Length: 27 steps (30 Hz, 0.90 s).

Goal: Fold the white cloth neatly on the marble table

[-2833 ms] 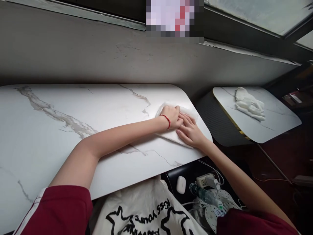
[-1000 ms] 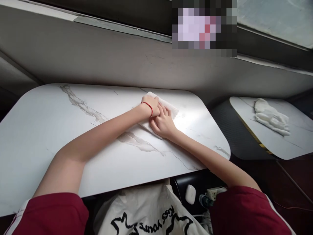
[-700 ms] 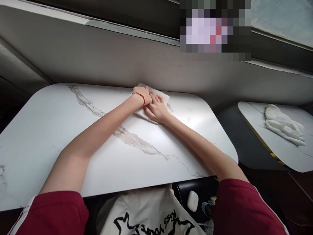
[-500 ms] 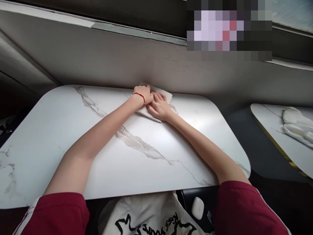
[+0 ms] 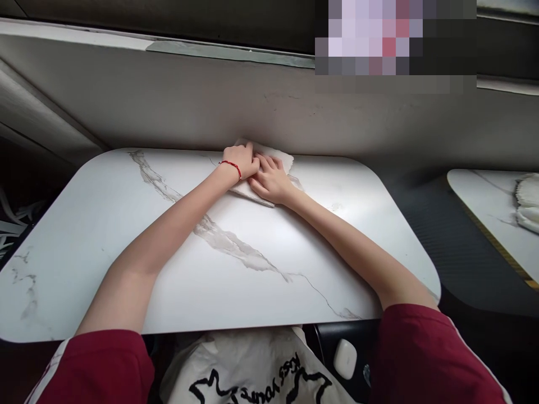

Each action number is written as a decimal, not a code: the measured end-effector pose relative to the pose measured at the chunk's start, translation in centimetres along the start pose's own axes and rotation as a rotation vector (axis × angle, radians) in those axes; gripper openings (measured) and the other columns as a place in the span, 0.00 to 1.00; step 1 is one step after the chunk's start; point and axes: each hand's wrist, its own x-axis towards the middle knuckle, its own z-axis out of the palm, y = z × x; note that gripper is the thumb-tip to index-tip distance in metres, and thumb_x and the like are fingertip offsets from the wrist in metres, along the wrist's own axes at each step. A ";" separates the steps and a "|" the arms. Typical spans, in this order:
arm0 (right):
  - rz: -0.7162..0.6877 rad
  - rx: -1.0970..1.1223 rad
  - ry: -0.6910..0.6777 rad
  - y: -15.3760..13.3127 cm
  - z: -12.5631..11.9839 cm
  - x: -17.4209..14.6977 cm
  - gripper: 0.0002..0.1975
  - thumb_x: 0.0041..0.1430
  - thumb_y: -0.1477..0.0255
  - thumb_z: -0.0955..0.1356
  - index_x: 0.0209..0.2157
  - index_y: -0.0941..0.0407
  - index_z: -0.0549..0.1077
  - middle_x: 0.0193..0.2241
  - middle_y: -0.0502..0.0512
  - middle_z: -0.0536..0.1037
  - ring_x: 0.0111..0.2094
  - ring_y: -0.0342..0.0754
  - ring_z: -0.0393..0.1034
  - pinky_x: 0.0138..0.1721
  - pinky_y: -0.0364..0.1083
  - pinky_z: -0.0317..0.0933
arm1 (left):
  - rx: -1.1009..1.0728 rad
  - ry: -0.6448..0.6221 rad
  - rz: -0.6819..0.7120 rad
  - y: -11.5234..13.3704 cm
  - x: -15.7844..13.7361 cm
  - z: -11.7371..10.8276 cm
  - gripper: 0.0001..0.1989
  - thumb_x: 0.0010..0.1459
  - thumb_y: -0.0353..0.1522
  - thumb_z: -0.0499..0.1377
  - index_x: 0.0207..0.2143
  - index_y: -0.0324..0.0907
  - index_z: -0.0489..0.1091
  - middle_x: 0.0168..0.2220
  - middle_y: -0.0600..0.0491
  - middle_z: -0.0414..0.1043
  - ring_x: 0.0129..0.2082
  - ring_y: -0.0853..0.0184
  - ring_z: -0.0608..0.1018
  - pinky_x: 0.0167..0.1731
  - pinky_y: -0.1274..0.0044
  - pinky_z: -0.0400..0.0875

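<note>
A folded white cloth (image 5: 286, 159) with a wavy edge lies at the far edge of the white marble-patterned table (image 5: 168, 292), close to the wall. My left hand (image 5: 241, 159), with a red string bracelet at its wrist, rests on the cloth's left part; its fingers are curled in and partly hidden. Beside it, my right hand (image 5: 270, 180) lies flat on the cloth with fingers spread, its fingertips close to the left hand's. Both arms are stretched out over the tabletop.
A grey wall (image 5: 177, 101) rises behind the table. To the right, past a dark gap, stands a second marble table (image 5: 484, 196) with a bunched white cloth (image 5: 527, 202). A white rounded case (image 5: 345, 359) and a printed white fabric (image 5: 252, 359) are below the near edge.
Both hands stay on the cloth in nearly the same place and pose. The view has shifted slightly, so the second table sits farther right.
</note>
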 end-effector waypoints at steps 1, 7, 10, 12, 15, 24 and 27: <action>0.004 -0.004 0.002 -0.2 0.0 -0.1 0.24 0.69 0.63 0.57 0.57 0.61 0.71 0.66 0.72 0.62 0.68 0.64 0.51 0.67 0.65 0.45 | 0.007 0.007 -0.001 0.0 -0.1 0.0 0.23 0.65 0.36 0.46 0.57 0.36 0.64 0.54 0.39 0.74 0.53 0.53 0.77 0.50 0.68 0.67; 0.031 -0.043 0.011 -2.5 -0.5 -1.8 0.26 0.70 0.63 0.57 0.58 0.64 0.70 0.66 0.74 0.61 0.69 0.65 0.50 0.67 0.65 0.47 | 0.062 0.003 0.037 0.1 -2.2 -0.1 0.22 0.64 0.34 0.46 0.57 0.35 0.64 0.52 0.39 0.76 0.51 0.51 0.78 0.47 0.67 0.69; 0.060 -0.040 0.019 -5.2 -1.1 -3.5 0.27 0.69 0.63 0.58 0.60 0.64 0.70 0.66 0.74 0.61 0.69 0.68 0.51 0.66 0.67 0.47 | 0.085 -0.026 0.094 0.0 -4.5 -0.3 0.21 0.64 0.34 0.46 0.55 0.36 0.64 0.51 0.40 0.76 0.50 0.51 0.79 0.45 0.68 0.70; 0.092 -0.039 0.006 -7.5 -1.6 -4.9 0.28 0.69 0.63 0.58 0.61 0.67 0.68 0.66 0.76 0.61 0.69 0.71 0.51 0.66 0.69 0.48 | 0.103 -0.056 0.136 0.0 -6.5 -0.5 0.19 0.64 0.34 0.46 0.54 0.38 0.64 0.50 0.42 0.76 0.48 0.52 0.80 0.42 0.68 0.70; 0.128 -0.075 -0.050 -11.5 -2.7 -7.2 0.31 0.67 0.63 0.60 0.61 0.72 0.67 0.66 0.79 0.61 0.67 0.75 0.53 0.65 0.70 0.50 | 0.129 -0.110 0.210 -0.1 -10.1 -0.8 0.17 0.64 0.33 0.46 0.52 0.41 0.65 0.48 0.44 0.76 0.43 0.54 0.80 0.38 0.68 0.70; -0.060 -0.406 -0.171 -20.8 -7.1 -15.0 0.37 0.68 0.59 0.60 0.61 0.82 0.64 0.61 0.85 0.66 0.62 0.73 0.65 0.61 0.63 0.60 | 0.053 -0.287 0.412 0.9 -21.3 -1.2 0.16 0.64 0.29 0.45 0.47 0.37 0.67 0.42 0.44 0.74 0.31 0.61 0.78 0.25 0.72 0.67; -0.089 -0.428 -0.176 -21.0 -7.3 -15.2 0.38 0.67 0.58 0.60 0.59 0.82 0.66 0.60 0.86 0.67 0.61 0.74 0.66 0.60 0.63 0.61 | 0.078 -0.301 0.408 0.9 -21.6 -1.3 0.15 0.63 0.28 0.46 0.48 0.37 0.68 0.41 0.44 0.74 0.30 0.61 0.78 0.25 0.72 0.67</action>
